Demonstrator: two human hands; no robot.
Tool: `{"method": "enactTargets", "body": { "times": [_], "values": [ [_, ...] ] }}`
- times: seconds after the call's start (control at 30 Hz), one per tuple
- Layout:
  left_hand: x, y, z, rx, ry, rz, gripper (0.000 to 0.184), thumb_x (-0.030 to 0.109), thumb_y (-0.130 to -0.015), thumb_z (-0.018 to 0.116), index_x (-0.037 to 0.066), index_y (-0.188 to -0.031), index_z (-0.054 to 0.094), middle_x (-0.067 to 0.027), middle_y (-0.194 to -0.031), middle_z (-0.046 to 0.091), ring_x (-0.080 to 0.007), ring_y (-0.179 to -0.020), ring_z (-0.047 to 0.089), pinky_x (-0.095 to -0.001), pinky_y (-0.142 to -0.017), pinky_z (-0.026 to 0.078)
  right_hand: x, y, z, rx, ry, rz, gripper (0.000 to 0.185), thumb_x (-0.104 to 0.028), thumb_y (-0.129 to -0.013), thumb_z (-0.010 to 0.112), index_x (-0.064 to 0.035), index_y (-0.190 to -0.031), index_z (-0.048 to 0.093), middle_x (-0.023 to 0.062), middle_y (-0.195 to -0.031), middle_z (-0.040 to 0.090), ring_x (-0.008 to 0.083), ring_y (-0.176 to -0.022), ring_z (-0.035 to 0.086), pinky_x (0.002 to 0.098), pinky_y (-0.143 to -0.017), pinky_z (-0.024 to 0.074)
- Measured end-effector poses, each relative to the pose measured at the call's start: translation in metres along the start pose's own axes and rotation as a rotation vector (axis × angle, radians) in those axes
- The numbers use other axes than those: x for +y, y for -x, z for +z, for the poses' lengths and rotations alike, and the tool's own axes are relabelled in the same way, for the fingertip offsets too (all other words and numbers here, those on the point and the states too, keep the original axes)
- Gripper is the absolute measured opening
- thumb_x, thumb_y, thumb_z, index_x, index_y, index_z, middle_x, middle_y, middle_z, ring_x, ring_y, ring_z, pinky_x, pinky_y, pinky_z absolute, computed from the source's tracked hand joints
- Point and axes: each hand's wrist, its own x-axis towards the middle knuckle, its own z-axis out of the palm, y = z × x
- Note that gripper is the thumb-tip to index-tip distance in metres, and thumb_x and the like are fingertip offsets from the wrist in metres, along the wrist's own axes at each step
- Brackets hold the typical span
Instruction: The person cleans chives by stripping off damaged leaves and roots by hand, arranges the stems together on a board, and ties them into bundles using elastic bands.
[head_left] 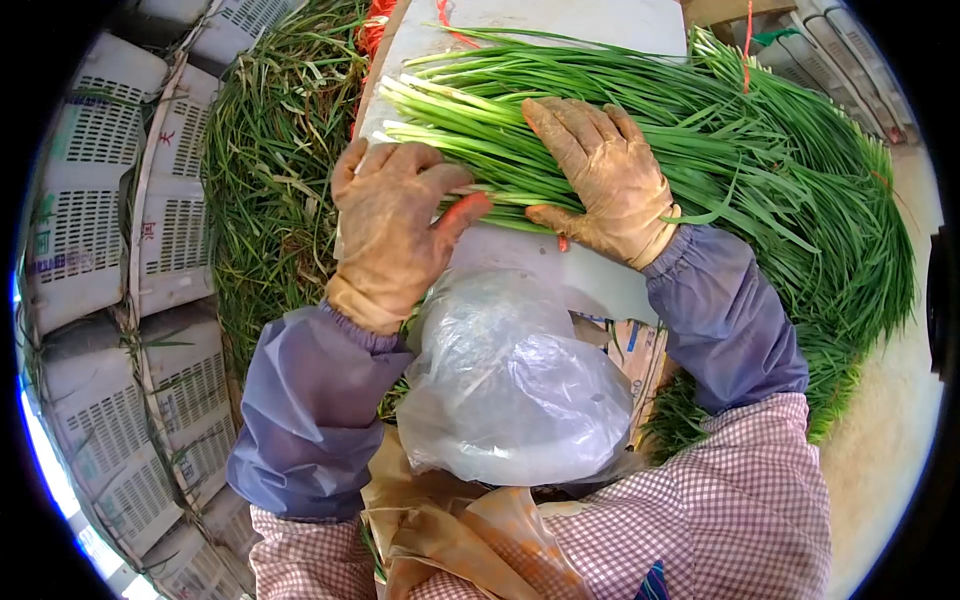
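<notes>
A thick bundle of garlic chives (pixel 480 115) lies across a pale board (pixel 610 280), its whitish cut ends to the left and its green leaves to the right. My right hand (pixel 605 180), in a stained tan glove, is laid over the stalks, fingers on the far side and thumb on the near side, gripping them. By the cut ends is my left hand (pixel 395 220), gloved the same way, fingers bent a little and thumb apart; its thumb is beside the nearest stalks. A bit of red tie (pixel 563 243) shows under the bundle near my right thumb.
Loose grassy leaves (pixel 285 150) are heaped on the left, alongside stacked white slotted crates (pixel 85 210). More chives (pixel 840 210) hang over the right side. A clear plastic bag (pixel 515 380) covers something in front of me. A red string (pixel 747 45) hangs at the back.
</notes>
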Motion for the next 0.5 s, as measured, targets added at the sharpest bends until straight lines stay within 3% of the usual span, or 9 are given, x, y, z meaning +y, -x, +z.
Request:
{"method": "enactTargets", "body": {
  "times": [0.07,0.13,0.27,0.43,0.5],
  "values": [
    [-0.002,0.000,0.008,-0.050,0.035,-0.011,0.015,0.018,-0.067,0.075,0.010,-0.078,0.069,-0.0053,-0.081,0.062,-0.0239,-0.078,0.058,-0.0366,-0.074,0.042,-0.001,0.002,0.002,0.021,0.033,-0.005,0.088,-0.042,-0.069,0.071,-0.0095,-0.139,0.029,0.0119,-0.131,0.043,0.0288,-0.122,0.041,0.0481,-0.103,0.0289],
    [-0.002,0.002,0.014,-0.085,0.299,-0.166,0.013,0.013,-0.067,0.074,0.008,-0.078,0.069,-0.0063,-0.076,0.062,-0.0250,-0.074,0.059,-0.0356,-0.069,0.044,0.001,0.001,0.003,0.024,0.021,-0.009,0.088,-0.042,-0.069,0.071,-0.0095,-0.139,0.029,0.0118,-0.131,0.043,0.0287,-0.122,0.041,0.0480,-0.103,0.0290],
    [-0.004,0.007,0.026,0.006,0.464,-0.165,0.012,0.003,-0.067,0.071,0.005,-0.078,0.067,-0.0069,-0.073,0.062,-0.0234,-0.070,0.059,-0.0326,-0.066,0.045,0.000,0.000,0.002,0.023,0.022,-0.007,0.088,-0.042,-0.068,0.072,-0.0096,-0.139,0.029,0.0113,-0.131,0.043,0.0286,-0.121,0.041,0.0480,-0.103,0.0291],
    [-0.002,0.008,0.028,0.072,0.441,-0.146,0.009,0.007,-0.064,0.072,0.009,-0.072,0.067,-0.0043,-0.072,0.062,-0.0237,-0.072,0.059,-0.0339,-0.069,0.043,0.002,0.001,0.005,0.036,0.004,-0.003,0.087,-0.043,-0.069,0.071,-0.0114,-0.139,0.030,0.0106,-0.130,0.044,0.0287,-0.121,0.041,0.0484,-0.103,0.0294],
    [-0.004,0.011,0.034,0.088,0.600,-0.237,0.010,0.006,-0.063,0.071,0.009,-0.072,0.067,-0.0054,-0.073,0.061,-0.0240,-0.071,0.058,-0.0342,-0.069,0.043,0.002,0.000,0.005,0.035,0.003,-0.006,0.087,-0.043,-0.069,0.071,-0.0114,-0.139,0.030,0.0107,-0.130,0.044,0.0287,-0.121,0.041,0.0486,-0.103,0.0295]
  ]
}}
